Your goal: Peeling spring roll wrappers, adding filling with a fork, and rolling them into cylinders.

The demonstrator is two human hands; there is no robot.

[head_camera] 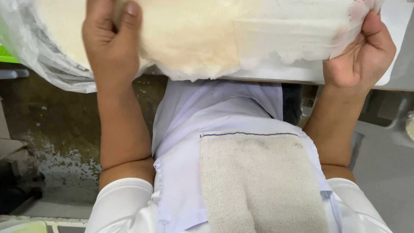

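**dough_watcher:** ok so what's actually in the hands here? The view looks straight down the person's front.

**benchside:** Both hands are on a big pale slab of dough (194, 39) that fills the top of the frame. The left hand (110, 47) sits on its left part, fingers curled over and thumb pressed in, so it's closed on the dough. The right hand (360, 54) is at the far right end, fingers wrapped round the edge there, also gripping tight.

**dough_watcher:** And the dough is where, on something?

**benchside:** It lies on a white counter (302, 73), with its near side bulging over the counter's front edge, just above the person's chest. The right half looks flatter and whiter, with what looks like a fold line across it; the left half is creamier and rounder.

**dough_watcher:** What's that shiny stuff on the left?

**benchside:** Clear plastic sheet (39, 56), crumpled, hanging off beside the left wrist and touching the dough's left side. Can't tell if it runs underneath.

**dough_watcher:** Anything else?

**benchside:** The person wears a white short-sleeved top with a white apron (185, 172), and a rough beige cloth (258, 185) with a dark stitched top edge lies flat over the front of it. Below on the left is a stained, worn concrete floor (56, 138).
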